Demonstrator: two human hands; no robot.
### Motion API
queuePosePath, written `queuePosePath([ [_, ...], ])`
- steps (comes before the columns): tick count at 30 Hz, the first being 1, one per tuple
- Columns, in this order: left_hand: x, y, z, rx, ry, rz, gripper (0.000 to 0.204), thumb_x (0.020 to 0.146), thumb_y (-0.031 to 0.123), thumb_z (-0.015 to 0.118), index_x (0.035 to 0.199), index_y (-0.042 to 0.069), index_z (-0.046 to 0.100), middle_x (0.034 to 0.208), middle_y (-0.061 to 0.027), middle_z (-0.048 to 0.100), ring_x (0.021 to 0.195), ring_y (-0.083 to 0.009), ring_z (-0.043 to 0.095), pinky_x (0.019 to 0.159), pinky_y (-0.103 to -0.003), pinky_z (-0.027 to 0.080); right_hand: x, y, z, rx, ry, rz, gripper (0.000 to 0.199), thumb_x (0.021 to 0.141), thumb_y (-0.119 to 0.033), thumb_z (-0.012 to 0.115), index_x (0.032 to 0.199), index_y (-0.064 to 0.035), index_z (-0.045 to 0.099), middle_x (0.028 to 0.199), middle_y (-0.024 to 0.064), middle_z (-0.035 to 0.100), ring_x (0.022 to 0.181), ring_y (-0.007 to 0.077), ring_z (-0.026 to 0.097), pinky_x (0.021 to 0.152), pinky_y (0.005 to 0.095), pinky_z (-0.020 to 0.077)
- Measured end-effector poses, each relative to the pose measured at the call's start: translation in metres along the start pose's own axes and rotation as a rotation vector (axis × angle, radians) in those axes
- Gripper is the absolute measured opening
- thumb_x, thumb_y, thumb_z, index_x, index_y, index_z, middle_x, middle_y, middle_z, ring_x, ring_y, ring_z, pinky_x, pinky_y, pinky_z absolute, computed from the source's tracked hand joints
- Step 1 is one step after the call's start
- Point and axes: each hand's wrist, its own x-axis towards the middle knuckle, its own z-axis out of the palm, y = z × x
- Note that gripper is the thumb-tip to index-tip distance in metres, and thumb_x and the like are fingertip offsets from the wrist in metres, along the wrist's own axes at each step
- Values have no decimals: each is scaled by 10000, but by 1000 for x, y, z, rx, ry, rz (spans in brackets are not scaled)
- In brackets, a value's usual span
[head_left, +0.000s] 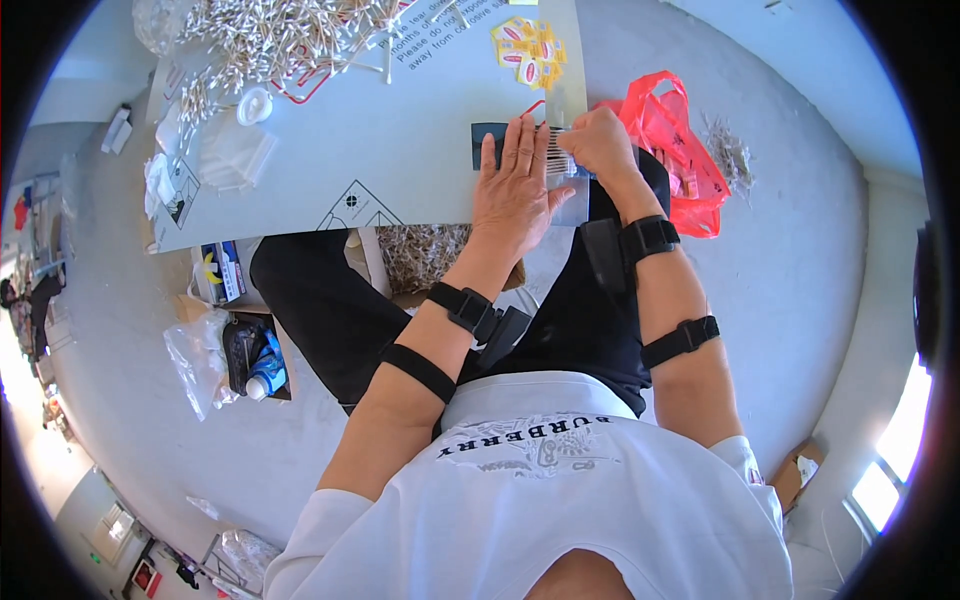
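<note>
My left hand (515, 190) lies flat near the table's right edge, its fingers stretched out and the thumb apart. Under its fingers is a dark rectangular piece (484, 150), partly covered. Between my two hands a row of cotton swabs (557, 152) shows side by side. Clear plastic (574, 207), perhaps part of a bag, sticks out beside my left thumb. My right hand (603, 147) is closed at the right ends of these swabs. Its curled fingers hide what they grip.
Loose cotton swabs (285, 45) heap at the table's far left, near a round white lid (254, 106) and clear bags (235, 155). Yellow labels (530, 52) lie at the far right. A red plastic bag (690, 200) hangs right; a box of swabs (425, 255) sits below the table.
</note>
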Motion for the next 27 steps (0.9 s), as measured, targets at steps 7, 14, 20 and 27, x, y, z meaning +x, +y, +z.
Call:
queuePosePath([
  [7,7,2,6,-29,12,100,776,910,474,579,1483,24,312,1566,-168,278,1479,-288,202,1194,-478,141,-14,-12,-2,-63,51,-21,283,692,-263,664,828,-24,731,856,236,694,853,380,690,774,439,554],
  [14,10,-4,1,-70,32,217,737,890,368,644,1460,21,332,1546,-183,306,1453,-307,262,1184,-470,196,-17,-2,6,-74,215,-188,255,686,-278,677,651,-26,660,613,167,617,611,320,645,598,409,506],
  [20,13,-11,-1,-213,1,229,706,884,181,636,1470,-2,287,1547,-210,282,1444,-348,265,1187,-451,207,-18,-2,-2,13,42,-150,223,721,-269,676,738,-49,708,783,192,691,782,368,682,707,444,547],
  [27,25,-2,7,-700,213,89,698,864,28,540,1493,-31,244,1551,-234,265,1447,-383,248,1180,-430,227,-29,6,12,-81,241,-243,160,741,-184,686,790,-32,687,776,174,680,746,354,676,687,431,538],
])
